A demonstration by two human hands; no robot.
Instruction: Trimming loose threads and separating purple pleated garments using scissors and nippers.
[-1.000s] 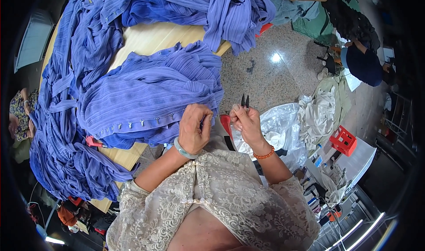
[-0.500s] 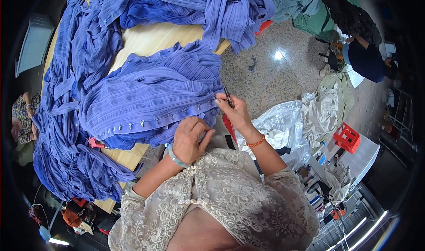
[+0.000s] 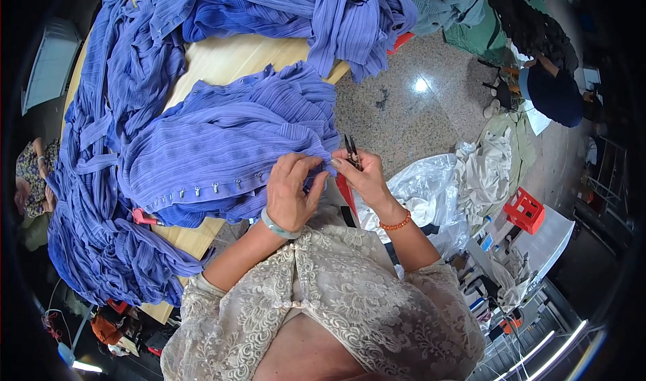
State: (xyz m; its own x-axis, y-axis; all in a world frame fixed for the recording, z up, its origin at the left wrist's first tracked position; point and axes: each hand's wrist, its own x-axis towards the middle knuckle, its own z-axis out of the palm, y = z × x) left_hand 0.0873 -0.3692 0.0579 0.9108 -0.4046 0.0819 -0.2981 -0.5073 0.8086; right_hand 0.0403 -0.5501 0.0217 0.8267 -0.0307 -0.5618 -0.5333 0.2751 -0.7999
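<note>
A blue-violet ribbed garment point(image 3: 222, 135) lies across the table's near side, a band with several small metal fasteners along its near edge. At the band's right end, my left hand point(image 3: 291, 191) has its fingers closed on the fabric. Close beside it, my right hand point(image 3: 365, 179) pinches the same corner between thumb and forefinger. Small dark thread snips point(image 3: 351, 149) sit in that right hand, blades pointing up and away. The fabric between the fingertips is partly hidden by the fingers.
More blue-violet garments point(image 3: 114, 179) are heaped along the left and far sides of the pale wooden table point(image 3: 239, 58). A red-handled tool point(image 3: 145, 217) lies at its near edge. Clear plastic and white cloth point(image 3: 431, 186) lie at right, near a red stool point(image 3: 524, 210). Other people are at both sides.
My left hand has moved right and up to the garment's corner and closed on it. My right hand has shifted slightly right and down, the snips now pointing more upright.
</note>
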